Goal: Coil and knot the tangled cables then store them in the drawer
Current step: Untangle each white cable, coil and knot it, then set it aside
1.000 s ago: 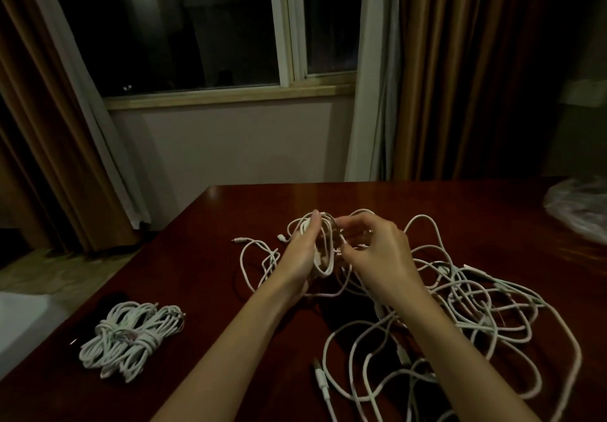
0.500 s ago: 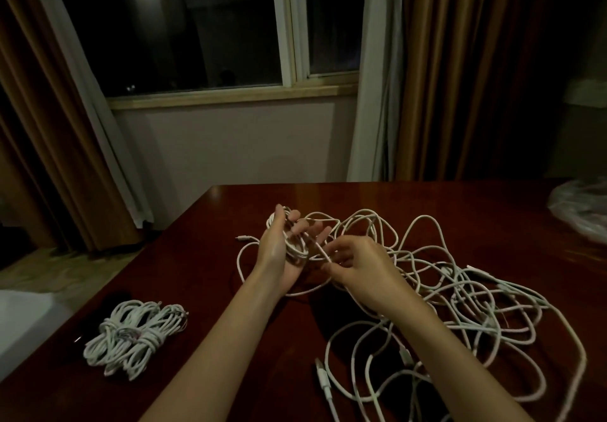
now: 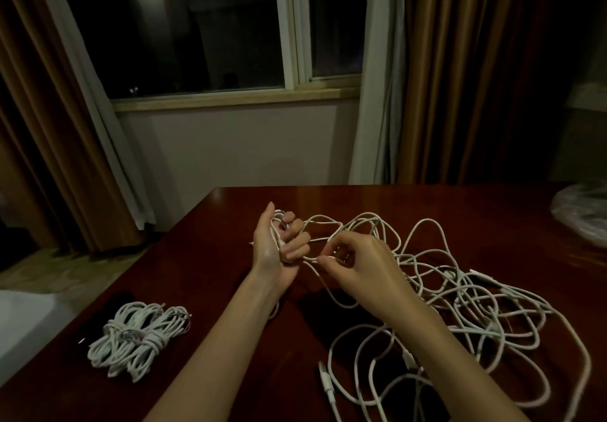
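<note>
1. So, the left hand (image 3: 279,244) is up above the table (image 3: 203,257), palm turned toward the camera, fingers (image 3: 297,237) curled in around a small coil (image 3: 277,228) of white cable. Thumb sticks up straight beside it.
2. The right hand (image 3: 358,264) sits just right of the left one, back of the hand to the camera. Its fingertips pinch a strand (image 3: 315,259) of the same white cable, which runs across the short gap to the left hand's coil. Exactly how the pinching fingers lie is hard to make out, they're mostly hidden behind the hand.
3. From the right hand the cable drops into the big tangle (image 3: 460,306) that sprawls over the right side of the table, loops lying over each other all the way to the near edge of the view. Can't tell how many cables are in there.
4. One plug end (image 3: 326,382) lies flat on the table near the bottom, between the two forearms.
5. Over on the near left of the table there's a bundle (image 3: 138,339) of white cables, coiled and wrapped round the middle, well apart from the tangle.
6. Far right edge of the table has a clear plastic bag (image 3: 581,214), crumpled, partly out of frame.
7. Behind the table: a pale wall under a dark window (image 3: 197,27), with brown curtains (image 3: 476,76) on both sides. The room is pretty dim, so fine detail on the cables is mushy.
</note>
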Motion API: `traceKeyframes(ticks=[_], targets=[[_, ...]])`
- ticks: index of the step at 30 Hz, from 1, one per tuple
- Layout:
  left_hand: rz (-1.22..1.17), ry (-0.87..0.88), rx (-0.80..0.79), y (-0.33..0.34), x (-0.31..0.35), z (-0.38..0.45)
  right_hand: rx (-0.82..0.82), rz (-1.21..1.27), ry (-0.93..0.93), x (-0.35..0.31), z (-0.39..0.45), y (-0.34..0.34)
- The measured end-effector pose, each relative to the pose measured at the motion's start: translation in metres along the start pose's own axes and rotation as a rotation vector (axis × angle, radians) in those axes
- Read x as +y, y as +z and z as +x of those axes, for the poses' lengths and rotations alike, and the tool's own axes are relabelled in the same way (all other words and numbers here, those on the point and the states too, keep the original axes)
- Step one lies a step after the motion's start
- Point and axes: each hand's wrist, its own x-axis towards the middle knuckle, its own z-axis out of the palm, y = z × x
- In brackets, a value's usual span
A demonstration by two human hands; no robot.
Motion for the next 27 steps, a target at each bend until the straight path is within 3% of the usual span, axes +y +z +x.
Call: traceKeyframes(ticks=[4,11,20,24,27], targets=[[0.08,0.0,-0.014,0.001,0.0,-0.001,-0.049,-0.069,-0.102,-0.001,-0.001,-0.004],[0.544,-0.024,-0.019,0.011,-0.014,-0.009,-0.082,-0.112,-0.313,-0.006,-0.001,0.004],[0.923,-0.234,-0.223,0.022,-0.015,-0.024,-0.114,-0.101,-0.125,-0.007,-0.002,-0.006],[0.84,-0.369,-0.277,0.019,-0.01,-0.025,-0.198,0.091,-0.038,-0.006,0.0,-0.018],[0.805,-0.395,-0.34,0.016,-0.008,-0.024,-0.165,0.192,-0.018,-0.004,0.002,-0.024]])
